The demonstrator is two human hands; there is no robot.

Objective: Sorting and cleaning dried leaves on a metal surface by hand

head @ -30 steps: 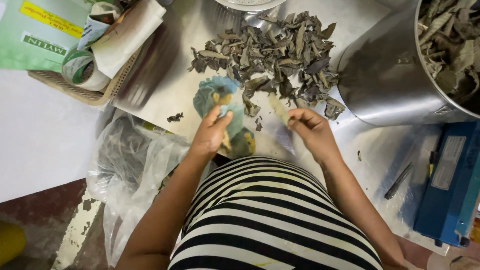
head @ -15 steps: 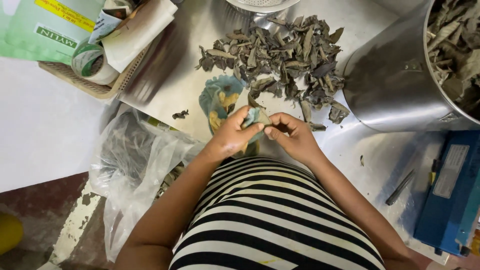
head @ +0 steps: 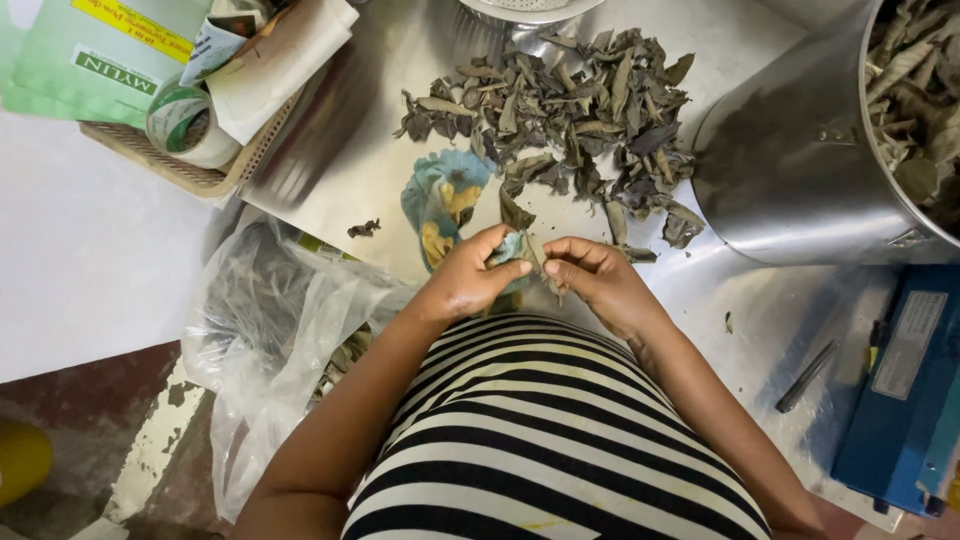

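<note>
left hand [head: 470,280] grip: blue cloth [head: 440,200] | right hand [head: 595,280] grip: dried leaf [head: 530,255] (pinched) | leaf pile [head: 570,110] beyond

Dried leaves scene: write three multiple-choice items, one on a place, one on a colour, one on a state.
1. Where is the big metal pot?
A. right of the leaf pile
B. left of the basket
C. on the floor

2. What colour is the machine at the right edge?
A. red
B. blue
C. white

3. How are the left hand and right hand?
A. apart
B. close together on a leaf
C. inside the pot

A: pot stands right of the pile.
B: its casing is blue.
B: both grips meet at one leaf.
</note>
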